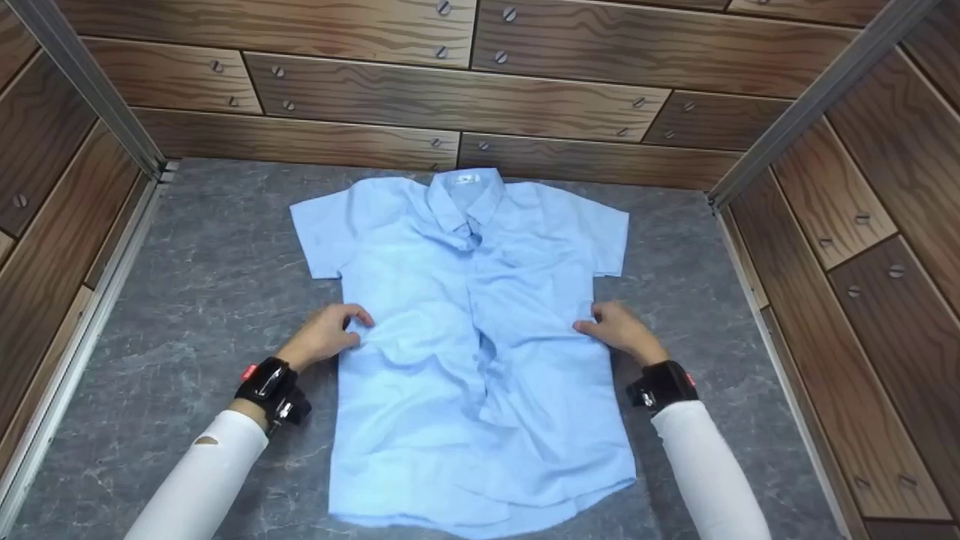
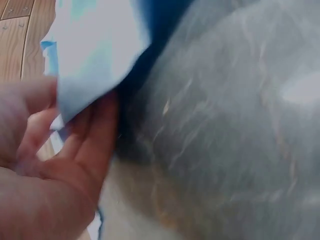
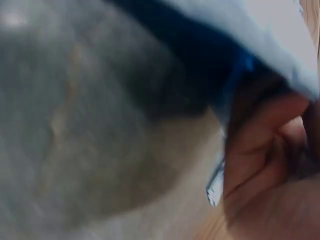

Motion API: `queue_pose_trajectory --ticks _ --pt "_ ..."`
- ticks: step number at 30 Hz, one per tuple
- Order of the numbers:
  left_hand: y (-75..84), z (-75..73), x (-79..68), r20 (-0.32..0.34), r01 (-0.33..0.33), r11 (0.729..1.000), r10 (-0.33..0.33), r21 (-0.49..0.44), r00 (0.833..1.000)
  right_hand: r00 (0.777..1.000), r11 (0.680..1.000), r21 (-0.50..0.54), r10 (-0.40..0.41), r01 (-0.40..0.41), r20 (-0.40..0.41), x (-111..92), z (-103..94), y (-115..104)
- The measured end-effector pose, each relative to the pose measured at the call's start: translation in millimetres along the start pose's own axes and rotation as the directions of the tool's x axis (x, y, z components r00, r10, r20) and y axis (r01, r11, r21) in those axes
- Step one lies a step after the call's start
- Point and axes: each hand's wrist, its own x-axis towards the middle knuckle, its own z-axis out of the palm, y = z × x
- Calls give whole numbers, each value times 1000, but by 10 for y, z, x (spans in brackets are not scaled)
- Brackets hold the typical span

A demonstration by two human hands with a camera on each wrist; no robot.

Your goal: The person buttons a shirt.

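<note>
A light blue short-sleeved button shirt lies front up, its collar at the far end and its hem toward me. My left hand holds the left side edge of the shirt at mid-body. In the left wrist view, fingers reach beneath the raised cloth. On the opposite side edge, my right hand grips the shirt at about the same height. The blurred right wrist view shows curled fingers under the lifted cloth; their tips are partly hidden.
The shirt lies on a grey marbled surface. Wood-patterned panels stand at the back and both sides, with metal rails along the edges. Black wrist cameras sit above white sleeves.
</note>
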Motion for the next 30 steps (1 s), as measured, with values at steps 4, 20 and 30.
queue_pose_trajectory --ticks 4,20,30 --pt "31 -49 23 -43 -15 991 21 130 999 995 990 -105 97 -97 -3 3 -120 -75" --pt "535 187 1013 -234 -203 930 281 308 931 942 934 -303 -258 188 -213 781 250 -931" --pt "781 280 1494 -322 -123 976 176 179 930 941 950 -196 -280 243 -191 1140 411 -1418"
